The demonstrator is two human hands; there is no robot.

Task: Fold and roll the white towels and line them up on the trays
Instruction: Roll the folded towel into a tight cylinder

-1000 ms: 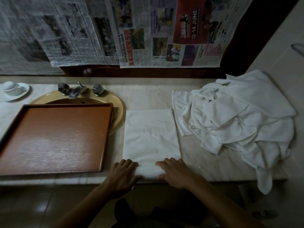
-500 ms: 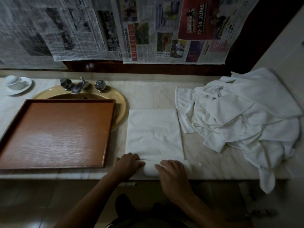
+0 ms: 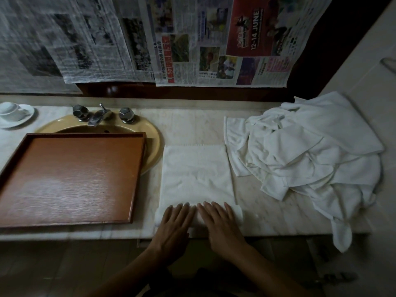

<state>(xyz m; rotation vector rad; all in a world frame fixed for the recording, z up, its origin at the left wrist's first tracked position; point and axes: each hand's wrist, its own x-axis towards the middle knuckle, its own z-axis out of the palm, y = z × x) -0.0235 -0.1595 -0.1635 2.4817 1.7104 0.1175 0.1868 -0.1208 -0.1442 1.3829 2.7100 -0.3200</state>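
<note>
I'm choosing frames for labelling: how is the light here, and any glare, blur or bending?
Head view: dim overall, floor nearly black; a pale sheen on the wooden tray; left hand and right hand on the half-rolled towel look slightly smeared; newspaper print at far left is soft; the wide lens bows the counter edge.

Dim light. Pale marble counter (image 3: pixel 267 215) runs either side of left hand (image 3: pixel 174 224). Beyond that hand, leftward: yellow basin (image 3: pixel 153 136), chrome taps (image 3: pixel 99 115); white cup (image 3: pixel 9 109) on saucer (image 3: pixel 25 116) farther left. Newspaper sheets (image 3: pixel 192 50) hang far beyond hand. Pale wall (image 3: pixel 364 71) far right of it. Dark tiled floor (image 3: pixel 42 266) below.
</note>
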